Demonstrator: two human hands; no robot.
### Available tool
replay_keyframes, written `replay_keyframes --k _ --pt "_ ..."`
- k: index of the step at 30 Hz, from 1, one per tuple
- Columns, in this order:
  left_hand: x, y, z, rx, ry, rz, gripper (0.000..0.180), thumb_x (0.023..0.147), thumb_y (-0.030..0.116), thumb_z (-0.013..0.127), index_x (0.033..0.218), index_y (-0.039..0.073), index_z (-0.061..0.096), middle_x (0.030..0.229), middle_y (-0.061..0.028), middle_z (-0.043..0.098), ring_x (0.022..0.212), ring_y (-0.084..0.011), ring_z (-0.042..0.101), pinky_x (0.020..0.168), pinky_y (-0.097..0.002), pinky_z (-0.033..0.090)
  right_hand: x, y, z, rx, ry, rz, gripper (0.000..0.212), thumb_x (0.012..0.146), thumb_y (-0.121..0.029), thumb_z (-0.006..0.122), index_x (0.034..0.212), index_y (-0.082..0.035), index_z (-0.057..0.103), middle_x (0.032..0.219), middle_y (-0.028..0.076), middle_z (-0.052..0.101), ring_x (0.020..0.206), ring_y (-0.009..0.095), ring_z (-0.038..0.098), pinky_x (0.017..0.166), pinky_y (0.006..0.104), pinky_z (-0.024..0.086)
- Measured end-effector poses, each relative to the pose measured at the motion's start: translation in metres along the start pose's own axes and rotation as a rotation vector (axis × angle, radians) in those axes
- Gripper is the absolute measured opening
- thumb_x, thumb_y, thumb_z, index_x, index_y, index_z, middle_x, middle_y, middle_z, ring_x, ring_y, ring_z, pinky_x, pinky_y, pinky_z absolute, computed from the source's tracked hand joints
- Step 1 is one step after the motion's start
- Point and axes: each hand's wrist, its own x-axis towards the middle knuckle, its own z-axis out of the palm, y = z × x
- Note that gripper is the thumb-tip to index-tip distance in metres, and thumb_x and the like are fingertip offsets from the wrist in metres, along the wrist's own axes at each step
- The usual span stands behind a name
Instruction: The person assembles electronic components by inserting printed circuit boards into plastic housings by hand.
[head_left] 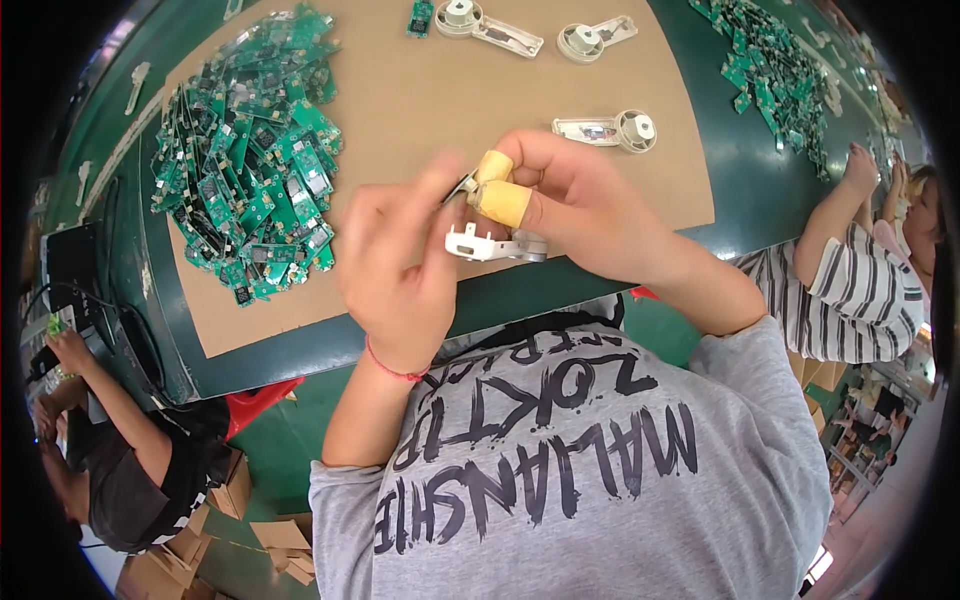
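Note:
My right hand [590, 215], with yellow wraps on its thumb and forefinger, pinches the right end of a small dark circuit board [457, 188] seen nearly edge-on. The board's other end is at the fingers of my left hand [395, 265], which are curled and partly smeared by motion. Just under the board is a white plastic housing [478, 246] with small prongs and a rounded end near my right palm. Which fingers support the housing is hidden.
A large heap of green circuit boards [250, 170] covers the cardboard sheet's [400, 110] left side. White fan-like housings [600, 131] lie farther off, one beside a single board [420, 18]. Another board heap [770, 85] sits far right. Co-workers sit on both sides.

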Motion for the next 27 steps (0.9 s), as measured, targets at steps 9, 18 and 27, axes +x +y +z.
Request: replay_keyframes --k 9,18,27 --pt "0.004 0.001 0.007 -0.154 0.019 -0.177 0.057 0.082 0.011 0.062 0.131 -0.002 0.037 0.08 -0.0055 0.058 0.079 -0.0146 0.057 0.073 -0.0255 0.043 0.013 0.007 -0.012 -0.687 0.132 -0.626 0.014 0.076 0.001 0.06 0.089 -0.003 0.058 0.095 0.006 0.055 0.082 0.018 0.057 0.071 0.0281 0.046" --pt "-0.005 0.008 0.004 -1.199 -0.636 -1.09 0.037 0.096 0.029 0.034 0.111 0.0 0.05 0.085 -0.0106 0.061 0.066 -0.0159 0.062 0.045 -0.0228 0.046 0.022 -0.019 -0.02 -1.247 -0.119 -1.171 0.017 0.062 -0.018 0.062 0.075 -0.01 0.054 0.087 0.001 0.055 0.083 0.019 0.056 0.073 0.034 0.043" --pt "0.009 0.005 0.003 -1.204 -0.241 -1.02 0.043 0.091 0.009 0.045 0.132 0.004 0.034 0.114 -0.0173 0.056 0.091 -0.03 0.063 0.072 -0.0348 0.057 0.007 -0.038 -0.025 -1.437 0.203 -0.583 0.016 0.073 -0.008 0.059 0.088 -0.005 0.058 0.082 0.008 0.056 0.077 0.027 0.055 0.072 0.034 0.046"
